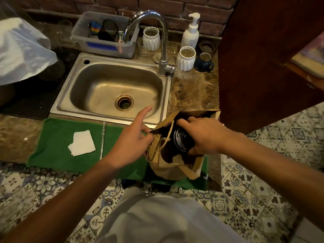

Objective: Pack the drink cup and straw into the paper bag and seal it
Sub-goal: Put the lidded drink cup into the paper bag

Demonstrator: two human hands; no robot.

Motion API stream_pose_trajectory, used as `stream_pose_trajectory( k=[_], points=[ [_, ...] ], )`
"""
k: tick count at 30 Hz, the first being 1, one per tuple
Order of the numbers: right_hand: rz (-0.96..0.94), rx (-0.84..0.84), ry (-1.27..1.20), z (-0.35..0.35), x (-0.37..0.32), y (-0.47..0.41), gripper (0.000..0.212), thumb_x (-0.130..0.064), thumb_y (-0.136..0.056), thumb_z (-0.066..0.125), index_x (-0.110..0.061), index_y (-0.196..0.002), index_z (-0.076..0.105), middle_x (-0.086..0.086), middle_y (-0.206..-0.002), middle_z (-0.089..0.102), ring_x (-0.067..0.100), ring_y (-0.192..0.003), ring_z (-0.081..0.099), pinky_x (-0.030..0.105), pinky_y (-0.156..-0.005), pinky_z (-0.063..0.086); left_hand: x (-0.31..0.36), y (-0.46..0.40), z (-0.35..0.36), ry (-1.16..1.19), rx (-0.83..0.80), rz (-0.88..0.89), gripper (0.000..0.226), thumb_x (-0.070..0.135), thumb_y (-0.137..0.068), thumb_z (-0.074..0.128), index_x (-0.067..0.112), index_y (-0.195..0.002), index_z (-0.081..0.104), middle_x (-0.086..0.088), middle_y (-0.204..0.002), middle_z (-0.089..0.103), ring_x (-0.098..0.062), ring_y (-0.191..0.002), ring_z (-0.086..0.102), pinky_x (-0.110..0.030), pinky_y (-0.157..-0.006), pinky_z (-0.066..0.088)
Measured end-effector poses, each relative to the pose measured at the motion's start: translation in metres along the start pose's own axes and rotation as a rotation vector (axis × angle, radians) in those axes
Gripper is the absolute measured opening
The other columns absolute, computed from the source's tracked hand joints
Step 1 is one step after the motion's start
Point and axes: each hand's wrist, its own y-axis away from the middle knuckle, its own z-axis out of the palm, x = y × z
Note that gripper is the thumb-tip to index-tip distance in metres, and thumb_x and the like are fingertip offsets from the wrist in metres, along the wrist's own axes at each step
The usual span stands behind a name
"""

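Green towelling (57, 148) is spread before the steel sink (112, 88), where the paper bag (173, 165) is pinched by the left hand (135, 146) and the drink cup (182, 139) gripped by the right hand (205, 135).

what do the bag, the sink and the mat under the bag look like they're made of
Bag: brown kraft paper, matte and creased, with twisted cord handles.
Sink: probably stainless steel, brushed grey with soft reflections.
Mat: green cloth, seemingly a towel or microfibre, with a fuzzy, non-shiny nap.
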Motion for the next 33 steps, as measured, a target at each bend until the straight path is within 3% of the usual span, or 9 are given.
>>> stream_pose_trajectory(
  k=[10,14,17,21,26,30,33],
  points=[
    [-0.017,-0.151,0.057,-0.006,-0.01,-0.029,0.112,-0.057,-0.07,0.084,-0.026,-0.157,0.021,0.007,-0.128,0.061,0.031,-0.102,0.066,0.035,-0.064,0.042,0.0,-0.002,-0.002,-0.027,-0.003,0.001,0.086,0.003,-0.091,0.061,0.054,-0.15,0.026,0.002,-0.088,0.067,-0.006,-0.05,0.062,-0.018,-0.047,0.046],
    [0.001,-0.207,0.12,-0.011,-0.012,-0.038,0.105,-0.049,-0.074,0.082,-0.024,-0.156,0.022,0.001,-0.108,0.063,0.027,-0.088,0.064,0.034,-0.06,0.047,-0.001,-0.001,-0.001,-0.033,-0.018,-0.008,0.085,0.003,-0.092,0.061,0.05,-0.153,0.025,0.001,-0.09,0.066,-0.008,-0.052,0.064,-0.017,-0.048,0.044],
    [0.006,-0.252,0.119,-0.012,-0.017,-0.046,0.093,-0.042,-0.078,0.08,-0.02,-0.153,0.031,-0.001,-0.097,0.056,0.023,-0.076,0.055,0.03,-0.053,0.039,-0.001,0.0,0.0,-0.036,-0.029,0.003,0.085,0.003,-0.092,0.06,0.052,-0.152,0.025,0.002,-0.09,0.066,-0.01,-0.053,0.064,-0.02,-0.048,0.046],
    [0.031,-0.266,0.08,-0.008,-0.013,-0.049,0.088,-0.039,-0.08,0.08,-0.02,-0.152,0.033,0.003,-0.112,0.062,0.026,-0.083,0.059,0.028,-0.052,0.036,-0.002,-0.001,0.001,-0.026,-0.029,0.006,0.085,0.003,-0.092,0.06,0.053,-0.151,0.026,0.003,-0.089,0.065,-0.011,-0.054,0.064,-0.022,-0.049,0.047],
    [0.084,-0.251,0.045,-0.003,-0.008,-0.05,0.109,-0.043,-0.079,0.082,-0.023,-0.161,0.014,0.009,-0.139,0.056,0.032,-0.109,0.065,0.034,-0.063,0.041,-0.005,-0.002,-0.002,-0.014,-0.015,-0.008,0.083,0.003,-0.092,0.06,0.052,-0.151,0.027,0.002,-0.089,0.064,-0.007,-0.054,0.062,-0.017,-0.049,0.044],
    [0.091,-0.183,0.048,0.0,-0.004,-0.048,0.111,-0.051,-0.078,0.082,-0.026,-0.161,0.014,0.009,-0.14,0.055,0.032,-0.109,0.065,0.035,-0.064,0.042,-0.005,-0.002,-0.001,0.005,-0.003,-0.009,0.082,0.003,-0.092,0.061,0.053,-0.149,0.029,0.003,-0.086,0.062,-0.006,-0.054,0.06,-0.018,-0.048,0.044],
    [0.07,-0.103,0.11,0.002,-0.004,-0.04,0.105,-0.057,-0.077,0.08,-0.028,-0.16,0.022,0.008,-0.138,0.056,0.031,-0.107,0.066,0.031,-0.055,0.033,-0.005,-0.002,0.0,0.012,0.009,-0.007,0.082,0.003,-0.093,0.061,0.053,-0.149,0.028,0.003,-0.086,0.062,-0.006,-0.054,0.06,-0.019,-0.05,0.045]
  ],
)
